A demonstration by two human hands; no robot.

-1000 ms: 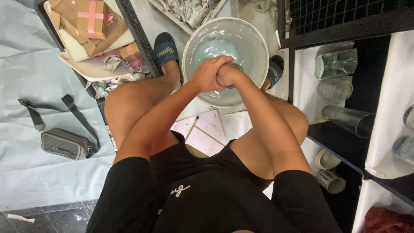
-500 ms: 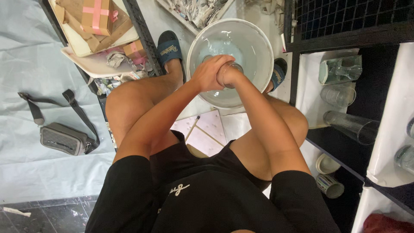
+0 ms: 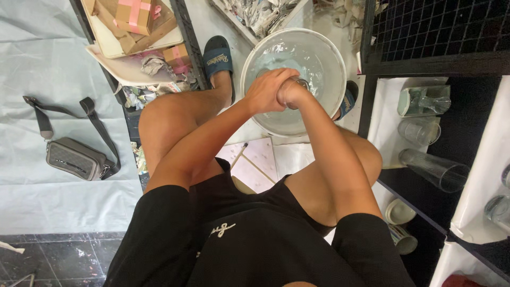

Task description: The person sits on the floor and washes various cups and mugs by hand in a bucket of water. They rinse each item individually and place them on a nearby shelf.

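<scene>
Brown cardboard box (image 3: 139, 17) at top left, rectangular, crossed with pink tape, lying on pale tray (image 3: 114, 49). Small brown carton (image 3: 177, 56) just below, beside black rack post (image 3: 187, 40), also with pink tape strip. Crumpled paper wrap (image 3: 154, 65) near small carton, grey-white. No signs, no screens visible. Labels on the boxes too small to tell.

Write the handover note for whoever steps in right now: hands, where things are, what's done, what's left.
Left hand: closed around a small clear glass object, held over the basin.
Right hand: pressed against the left, gripping the same object.
Clear basin: on the floor between the sandalled feet, water inside.
Glass tumblers and a long glass cylinder: on the black shelf to the right.
Done: object is in hand above the water.
Left: cannot tell whether it is clean; shelf glasses untouched.
</scene>
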